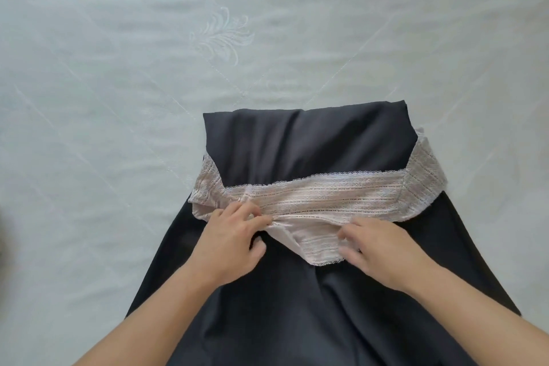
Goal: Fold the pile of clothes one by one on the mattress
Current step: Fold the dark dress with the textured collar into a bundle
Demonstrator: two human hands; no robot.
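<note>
While both hands are working at the near edge of a pale pink lace garment [320, 197], the left hand [230, 242] is pinching a gathered bit of its left end between thumb and curled fingers, and the right hand [383, 251] is lying over the lower right part, fingers bent onto the cloth (whether it is actually nipping the fabric or only pressing it, I cannot tell from here). The lace piece is lying across a dark skirt-like garment [303, 142], which is spreading wide toward the person and narrowing to a straight band at the far end. Both are resting on the mattress [148, 68], right of centre and near the person.

The lace is looking very light and limp, stretchy too, I would guess, with a scalloped trim along its edges and rows of tiny eyelets; it is bunching wherever fingers are touching it. Taking it at the two side ends, or by the firmer trimmed edge, seems the surest hold, since the open weave could snag or pull. The dark cloth underneath is looking smooth and faintly glossy, so the lace may be sliding on it. The mattress cover is pale, quilted in diagonal lines with a stitched feathery motif.
</note>
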